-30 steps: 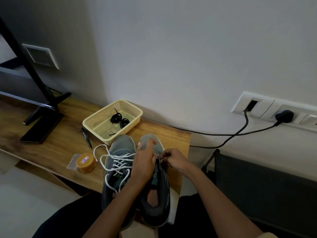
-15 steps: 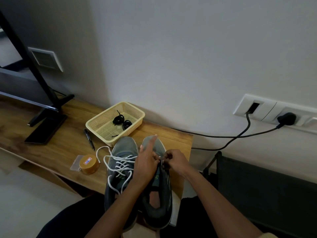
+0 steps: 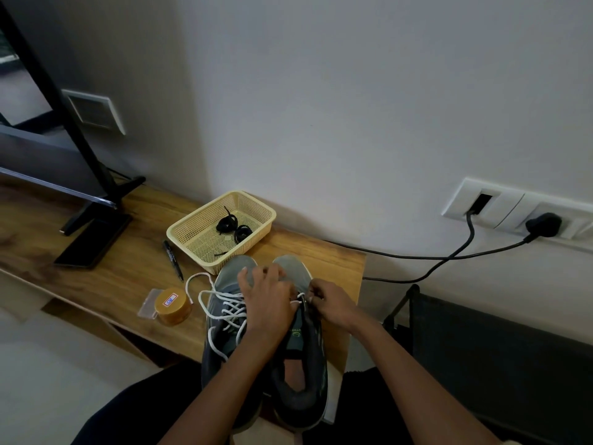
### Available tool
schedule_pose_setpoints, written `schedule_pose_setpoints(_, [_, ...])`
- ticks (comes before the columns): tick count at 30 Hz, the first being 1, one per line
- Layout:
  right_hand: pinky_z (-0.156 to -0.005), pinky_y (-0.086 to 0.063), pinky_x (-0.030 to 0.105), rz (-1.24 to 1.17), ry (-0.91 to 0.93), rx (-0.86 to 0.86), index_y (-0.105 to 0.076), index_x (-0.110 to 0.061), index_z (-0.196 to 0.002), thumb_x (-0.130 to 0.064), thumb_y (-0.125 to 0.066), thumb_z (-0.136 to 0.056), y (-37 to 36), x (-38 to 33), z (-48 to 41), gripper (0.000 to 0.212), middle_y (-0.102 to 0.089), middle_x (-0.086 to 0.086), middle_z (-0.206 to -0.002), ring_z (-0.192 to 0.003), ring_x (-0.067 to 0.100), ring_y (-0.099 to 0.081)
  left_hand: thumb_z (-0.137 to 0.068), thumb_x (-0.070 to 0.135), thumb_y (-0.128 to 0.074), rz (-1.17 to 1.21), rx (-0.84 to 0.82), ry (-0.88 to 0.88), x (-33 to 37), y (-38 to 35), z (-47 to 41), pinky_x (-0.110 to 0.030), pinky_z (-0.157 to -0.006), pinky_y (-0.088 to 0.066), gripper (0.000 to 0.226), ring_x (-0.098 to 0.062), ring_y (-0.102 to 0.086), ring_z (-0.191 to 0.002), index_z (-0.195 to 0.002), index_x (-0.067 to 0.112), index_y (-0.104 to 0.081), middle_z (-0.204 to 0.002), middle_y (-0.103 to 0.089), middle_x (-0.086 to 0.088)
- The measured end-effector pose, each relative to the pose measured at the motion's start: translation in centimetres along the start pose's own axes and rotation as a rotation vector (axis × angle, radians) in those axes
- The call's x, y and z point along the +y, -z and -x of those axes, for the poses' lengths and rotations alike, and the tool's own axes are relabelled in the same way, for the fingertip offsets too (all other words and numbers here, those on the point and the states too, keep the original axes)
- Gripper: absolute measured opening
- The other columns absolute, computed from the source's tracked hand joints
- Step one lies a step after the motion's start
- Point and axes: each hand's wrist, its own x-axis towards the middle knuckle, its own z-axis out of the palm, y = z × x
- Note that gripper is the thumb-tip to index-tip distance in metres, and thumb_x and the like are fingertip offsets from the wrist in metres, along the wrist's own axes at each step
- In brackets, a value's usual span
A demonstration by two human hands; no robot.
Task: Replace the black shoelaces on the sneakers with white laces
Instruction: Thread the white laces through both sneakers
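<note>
A wooden table is seen against a grey wall, and a screen on a black stand is placed at its left end. Two grey sneakers are set side by side on the table, toes toward the wall, with the heels reaching past the near edge. The laced sneaker, on the left, is already threaded with a white lace, and a loose end of it is curled on the table. The second sneaker is partly covered by the left hand — its fingers are stretched toward the toe and are blurred, so it cannot be told whether anything is gripped. The right hand is held just beside it, and a second lace, also white, is pinched in its fingertips near the eyelets. A cream basket is set just behind the toes — black laces are coiled inside it. A brown tin and a black pen are laid on the table left of the sneakers.
</note>
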Motion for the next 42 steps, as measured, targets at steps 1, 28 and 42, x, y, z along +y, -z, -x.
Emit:
schedule_pose_setpoints(1, [-0.064, -0.035, 0.029, -0.008, -0.008, 0.006, -0.044, -0.026, -0.074, -0.010, -0.046, -0.094, 0.0, 0.0, 0.0, 0.026, -0.054, 0.006, -0.087, -0.081, 0.020, -0.050, -0.087, 0.039, -0.059, 0.004, -0.010, 0.000, 0.0, -0.1, 0.0, -0.047, -0.112, 0.000, 0.020, -0.019, -0.025, -0.131, -0.105, 0.033, -0.067, -0.135, -0.039, 0.010])
schedule_pose_setpoints(28, [-0.049, -0.050, 0.028, -0.437, -0.264, 0.110, -0.046, -0.006, -0.075, 0.011, -0.036, -0.088, 2.0, -0.5, 0.3, 0.024, -0.062, 0.015, -0.069, -0.053, 0.022, -0.064, -0.081, 0.040, -0.061, 0.024, -0.241, 0.048, -1.7, 1.4, -0.6, -0.066, -0.104, 0.016, 0.045, -0.023, -0.010, -0.145, -0.125, 0.034, -0.051, -0.149, -0.032, 0.009])
schedule_pose_setpoints(42, [-0.095, -0.026, 0.034, 0.344, -0.024, 0.106, -0.069, -0.029, -0.101, -0.035, -0.067, -0.083, 1.8, -1.0, 0.7, 0.019, -0.047, -0.009, -0.129, -0.125, 0.023, -0.024, -0.088, 0.055, -0.053, 0.147, -0.325, -0.012, -3.8, 2.7, -1.3, -0.061, -0.103, 0.021, 0.043, -0.013, -0.024, -0.140, -0.127, 0.037, -0.053, -0.140, -0.048, 0.012])
